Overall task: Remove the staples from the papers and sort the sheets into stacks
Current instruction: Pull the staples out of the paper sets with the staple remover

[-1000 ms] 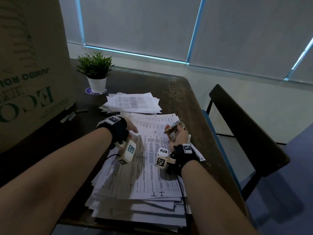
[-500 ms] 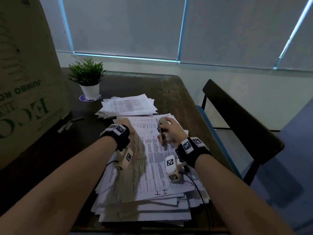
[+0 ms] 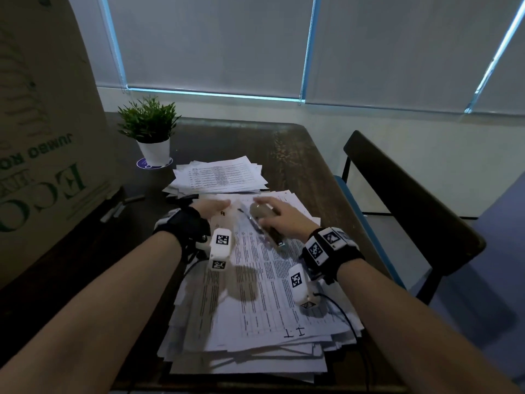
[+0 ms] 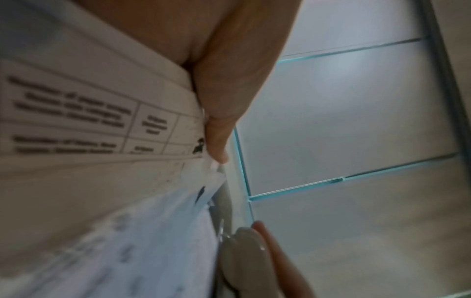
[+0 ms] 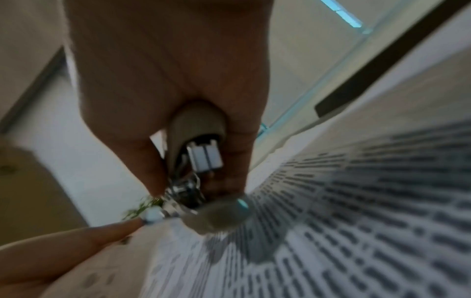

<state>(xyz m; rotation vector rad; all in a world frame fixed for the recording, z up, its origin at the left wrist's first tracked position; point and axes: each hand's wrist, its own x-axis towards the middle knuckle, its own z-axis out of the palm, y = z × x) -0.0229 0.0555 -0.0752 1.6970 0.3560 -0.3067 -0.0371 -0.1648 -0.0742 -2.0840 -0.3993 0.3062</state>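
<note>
A messy pile of printed papers (image 3: 270, 297) lies on the dark table (image 3: 287, 149) in front of me. My left hand (image 3: 220, 205) presses its straight fingers (image 4: 216, 113) flat on the top sheet (image 4: 76, 113) near its far left corner. My right hand (image 3: 272, 211) grips a grey staple remover (image 3: 260, 214), low over the top sheet's far edge, just right of the left fingertips. In the right wrist view the staple remover (image 5: 201, 161) has its metal claws pointing at the paper beside a left finger (image 5: 76, 240). No staple is visible. A second, smaller stack of sheets (image 3: 218, 176) lies farther back.
A large cardboard box (image 3: 42, 143) stands along the left side. A potted plant (image 3: 150, 132) is at the back left. Small grey sticks (image 3: 115, 213) lie by the box. A dark chair (image 3: 412, 200) stands to the right of the table.
My right hand carried the staple remover forward and left, down to the far edge of the top sheet. The left hand stayed pressed near the far left corner.
</note>
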